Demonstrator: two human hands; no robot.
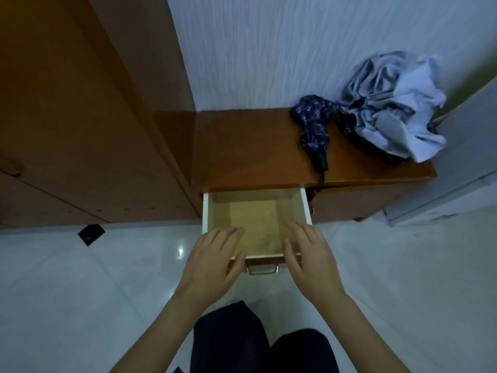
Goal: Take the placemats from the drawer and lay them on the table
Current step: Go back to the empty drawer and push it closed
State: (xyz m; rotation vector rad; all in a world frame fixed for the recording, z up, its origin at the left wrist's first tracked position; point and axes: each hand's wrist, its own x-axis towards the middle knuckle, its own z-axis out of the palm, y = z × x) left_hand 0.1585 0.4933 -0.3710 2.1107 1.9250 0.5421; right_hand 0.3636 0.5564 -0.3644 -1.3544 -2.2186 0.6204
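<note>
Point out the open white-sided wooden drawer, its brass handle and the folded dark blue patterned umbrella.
open white-sided wooden drawer [205, 211]: head view, left white wall.
brass handle [262, 270]: head view, bar's middle.
folded dark blue patterned umbrella [313, 133]: head view, canopy fabric.

Glossy white tile floor [80, 278], orange-brown wooden wardrobe [80, 117], pale textured wall [269, 49].

drawer [205, 208] is white-edged with a yellowish inside, cabinet top [242, 146] orange-brown, folded umbrella [313, 130] navy patterned, crumpled cloth [398, 103] pale blue
</note>
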